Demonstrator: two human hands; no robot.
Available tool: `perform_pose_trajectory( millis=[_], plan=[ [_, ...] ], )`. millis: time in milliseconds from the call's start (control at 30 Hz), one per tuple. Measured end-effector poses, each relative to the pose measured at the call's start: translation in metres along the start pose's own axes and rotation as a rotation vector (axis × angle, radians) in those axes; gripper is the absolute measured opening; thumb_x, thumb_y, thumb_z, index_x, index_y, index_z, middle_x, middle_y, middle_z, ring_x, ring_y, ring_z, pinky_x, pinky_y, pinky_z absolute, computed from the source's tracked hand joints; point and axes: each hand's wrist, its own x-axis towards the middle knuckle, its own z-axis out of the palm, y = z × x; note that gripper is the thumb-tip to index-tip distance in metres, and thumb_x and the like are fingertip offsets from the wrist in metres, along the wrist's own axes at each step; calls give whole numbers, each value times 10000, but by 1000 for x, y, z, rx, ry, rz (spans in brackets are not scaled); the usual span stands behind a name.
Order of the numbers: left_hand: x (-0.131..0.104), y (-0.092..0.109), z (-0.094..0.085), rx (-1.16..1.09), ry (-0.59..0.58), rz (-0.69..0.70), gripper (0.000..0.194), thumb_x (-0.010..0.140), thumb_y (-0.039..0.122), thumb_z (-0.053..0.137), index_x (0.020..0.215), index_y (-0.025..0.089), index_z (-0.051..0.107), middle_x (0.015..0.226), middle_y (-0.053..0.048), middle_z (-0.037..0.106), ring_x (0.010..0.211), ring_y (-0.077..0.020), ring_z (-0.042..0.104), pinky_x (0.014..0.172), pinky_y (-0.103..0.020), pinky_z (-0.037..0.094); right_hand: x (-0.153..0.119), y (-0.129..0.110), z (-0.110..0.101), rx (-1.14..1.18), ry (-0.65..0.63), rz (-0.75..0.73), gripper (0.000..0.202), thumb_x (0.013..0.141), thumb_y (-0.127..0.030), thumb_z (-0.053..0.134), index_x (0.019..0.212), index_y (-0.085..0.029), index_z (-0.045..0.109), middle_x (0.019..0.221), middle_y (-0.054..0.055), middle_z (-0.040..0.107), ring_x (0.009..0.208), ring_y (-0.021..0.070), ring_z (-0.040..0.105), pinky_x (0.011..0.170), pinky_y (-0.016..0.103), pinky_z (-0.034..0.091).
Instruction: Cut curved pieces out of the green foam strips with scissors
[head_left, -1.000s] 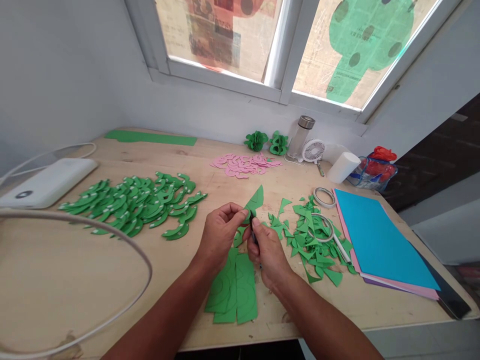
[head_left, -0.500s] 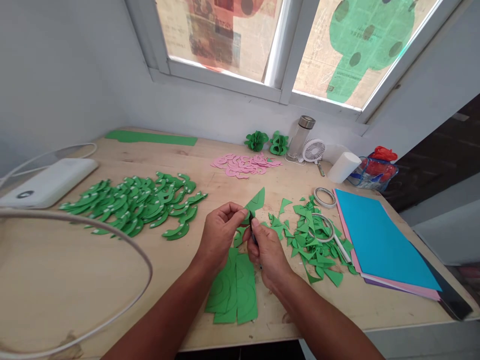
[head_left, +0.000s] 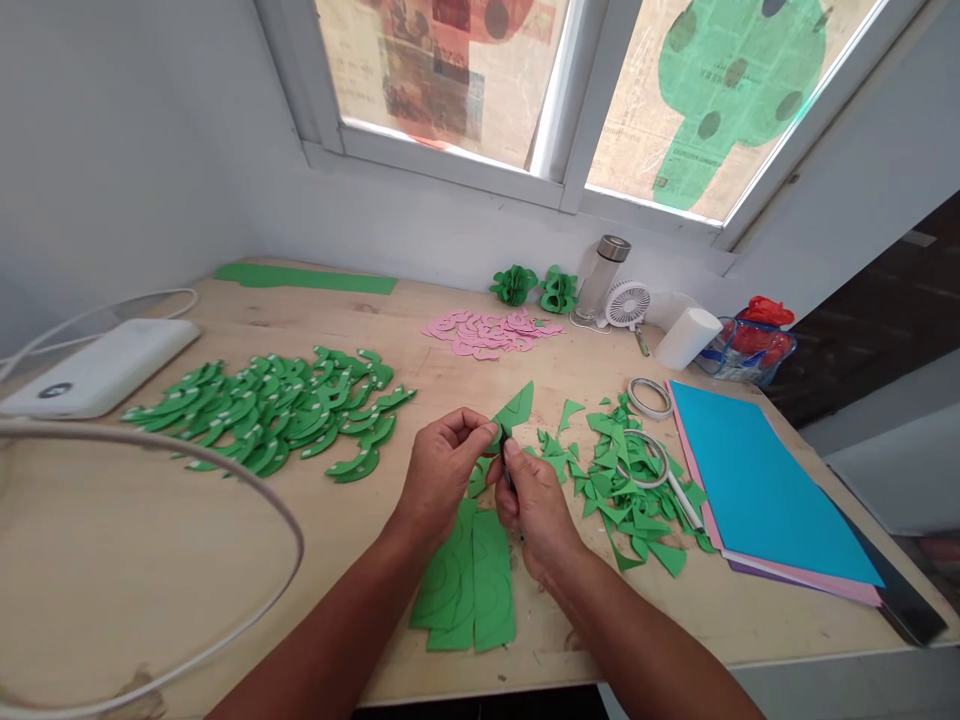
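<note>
Between the thumb and fingers of my left hand (head_left: pixel 441 468) is a small green paper piece (head_left: pixel 519 406), its pointed end sticking up and a drawn line on it. My right hand (head_left: pixel 537 500) is closed around dark scissors (head_left: pixel 510 480), mostly hidden by the fingers, with the blades against the paper's lower edge. Just below both hands lie green paper strips (head_left: pixel 493 590) marked with curved outlines. Green offcuts (head_left: pixel 637 510) are heaped to the right, partly around a white-handled magnifying glass (head_left: pixel 684 503).
Curved green cutouts (head_left: pixel 300 405) with white tabs spread at left, near a white power bank (head_left: pixel 105 365) and looping cable (head_left: pixel 289 510). Pink cutouts (head_left: pixel 491 333), a glass bottle (head_left: pixel 600 285) and a small fan (head_left: pixel 627 303) stand behind. Coloured sheets (head_left: pixel 772 490) lie right.
The view has tilted very slightly. Both hands keep the same grip on the paper and scissors, with hardly any movement.
</note>
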Motion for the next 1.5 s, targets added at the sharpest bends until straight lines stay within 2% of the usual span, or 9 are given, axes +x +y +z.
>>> perform_pose_trajectory(
  millis=[200, 400, 833, 1100, 1500],
  plan=[
    [0, 0, 0, -5, 1, 9, 149, 656, 229, 679, 594, 164, 560, 552, 55, 507, 541, -86, 455, 563, -223, 407, -1, -1, 0, -28, -1, -10, 543, 676, -704, 630, 578, -176, 546, 350, -104, 316, 324, 43, 202, 349, 214, 119],
    [-1, 4, 0, 19, -60, -7, 156, 677, 225, 648, 575, 176, 540, 494, 61, 491, 478, -86, 464, 544, -232, 402, 0, -2, -1, -40, 10, -18, 529, 689, -687, 625, 588, -174, 547, 353, -107, 315, 329, 40, 195, 353, 212, 120],
    [-1, 4, 1, 14, -54, 1, 138, 675, 230, 650, 595, 174, 552, 527, 63, 494, 491, -83, 458, 553, -228, 396, -1, -2, -1, -35, 3, -18, 510, 699, -666, 623, 581, -178, 538, 349, -112, 302, 326, 40, 185, 352, 214, 113],
    [-2, 5, 0, 52, -91, 4, 140, 684, 227, 637, 578, 180, 558, 480, 51, 507, 492, -104, 468, 555, -237, 397, -1, -4, -1, -61, 15, -36, 523, 702, -677, 619, 571, -177, 543, 345, -100, 316, 324, 40, 200, 353, 210, 119],
    [-1, 3, -1, 75, -70, 6, 148, 669, 241, 640, 564, 174, 561, 511, 47, 516, 511, -103, 471, 555, -235, 388, 1, -5, -3, -87, 12, -13, 495, 725, -633, 625, 553, -174, 549, 334, -88, 342, 312, 45, 214, 346, 213, 122]
  ],
)
